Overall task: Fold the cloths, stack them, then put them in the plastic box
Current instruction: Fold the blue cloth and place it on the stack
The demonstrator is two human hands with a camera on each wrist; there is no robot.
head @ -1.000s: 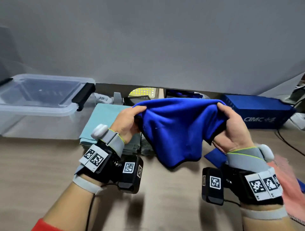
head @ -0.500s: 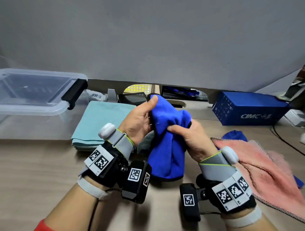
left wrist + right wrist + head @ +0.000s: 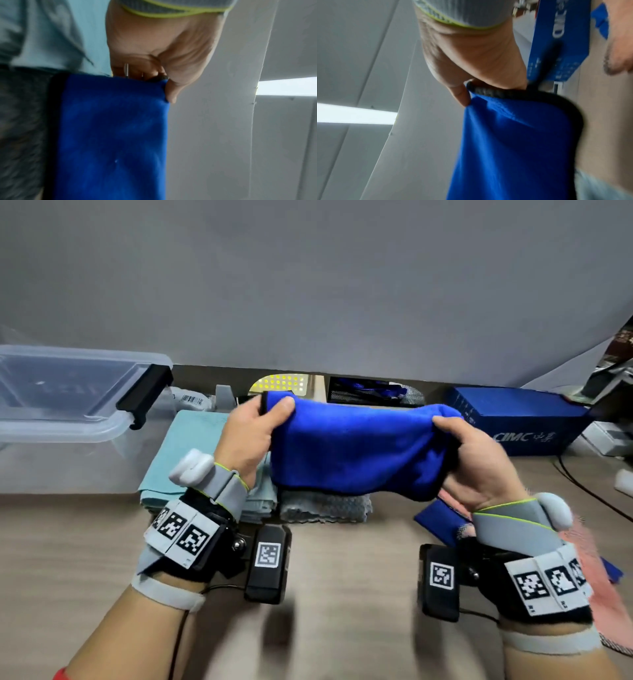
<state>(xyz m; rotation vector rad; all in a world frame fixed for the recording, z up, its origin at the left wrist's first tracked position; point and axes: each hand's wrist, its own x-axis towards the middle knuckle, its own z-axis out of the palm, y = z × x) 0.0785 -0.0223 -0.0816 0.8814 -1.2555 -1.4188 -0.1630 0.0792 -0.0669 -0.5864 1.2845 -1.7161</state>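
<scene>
I hold a folded blue cloth (image 3: 356, 450) stretched between both hands above the table. My left hand (image 3: 260, 422) pinches its left end, thumb on top; my right hand (image 3: 459, 440) grips its right end. The wrist views show the same blue cloth (image 3: 113, 135) (image 3: 513, 142) hanging from my left hand (image 3: 154, 67) and right hand (image 3: 471, 75). Just below it lie a folded grey cloth (image 3: 325, 506) and, to its left, a folded light teal cloth (image 3: 191, 446). The clear plastic box (image 3: 68, 419) stands open at the far left.
A pink cloth (image 3: 599, 577) and another blue cloth (image 3: 442, 518) lie at the right under my right wrist. A dark blue cardboard box (image 3: 520, 419) stands at the back right, with a black cable (image 3: 589, 487) beside it. A grey wall closes off the back.
My hands were together half a second ago with the blue cloth bunched between them. They have moved apart and pulled the folded cloth out wide above the grey cloth.
</scene>
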